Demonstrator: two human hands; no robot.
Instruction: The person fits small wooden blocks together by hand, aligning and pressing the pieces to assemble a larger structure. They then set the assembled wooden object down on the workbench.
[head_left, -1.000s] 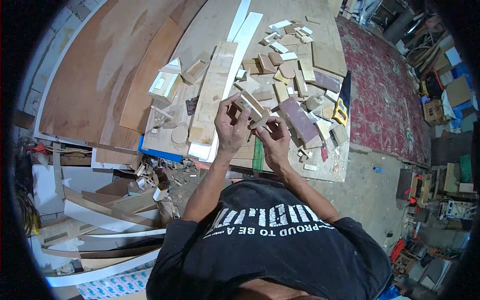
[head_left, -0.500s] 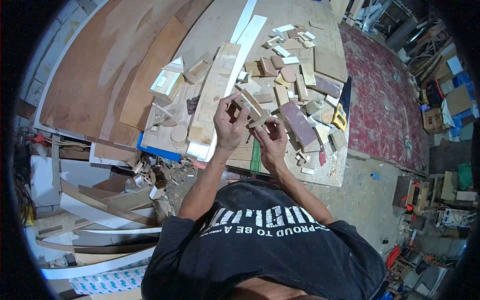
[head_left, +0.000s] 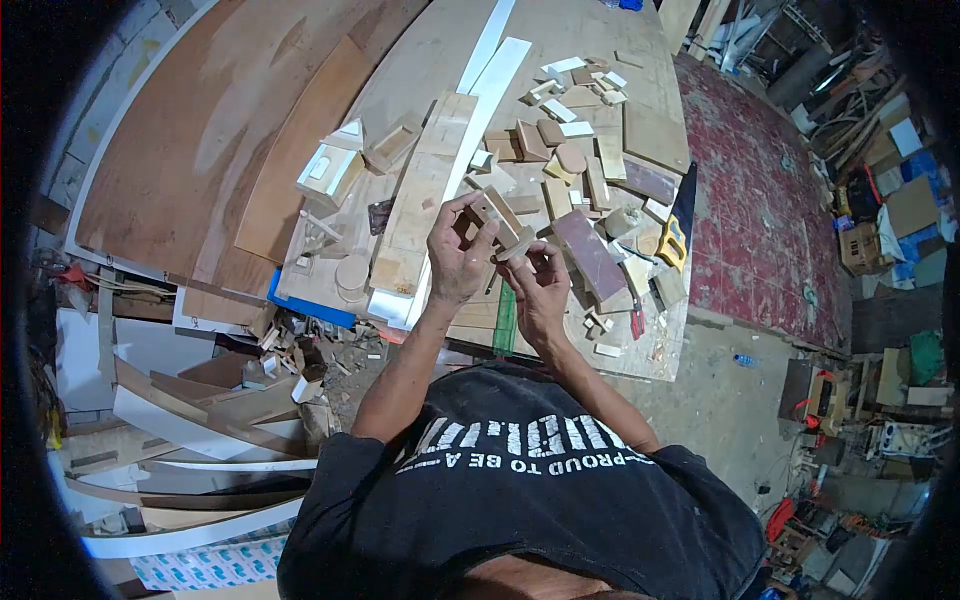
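Observation:
My left hand point(head_left: 459, 262) is closed around a small wooden box-like piece point(head_left: 497, 212), held tilted above the workbench. In the fingers of my right hand point(head_left: 541, 287) is a small pale wooden piece point(head_left: 516, 246), pinched at the lower end of the box-like piece. The two pieces appear to touch, though my fingers hide part of the join. Just right of my hands lies a sanding block point(head_left: 590, 253) with a purplish-brown face. A long wooden plank point(head_left: 428, 190) and white strips point(head_left: 490, 90) lie beyond my left hand.
Several small wood offcuts point(head_left: 571, 158) are scattered over the workbench point(head_left: 560, 30). A handsaw with a yellow handle point(head_left: 674, 243) lies at its right edge. Small wooden boxes point(head_left: 330, 175) stand on the left. Large plywood sheets point(head_left: 180, 130) lean beyond, and scraps point(head_left: 300, 360) litter the floor.
The view has shifted slightly. Both hands keep their grips, and the pale piece in my right hand has turned a little against the end of the box-like piece.

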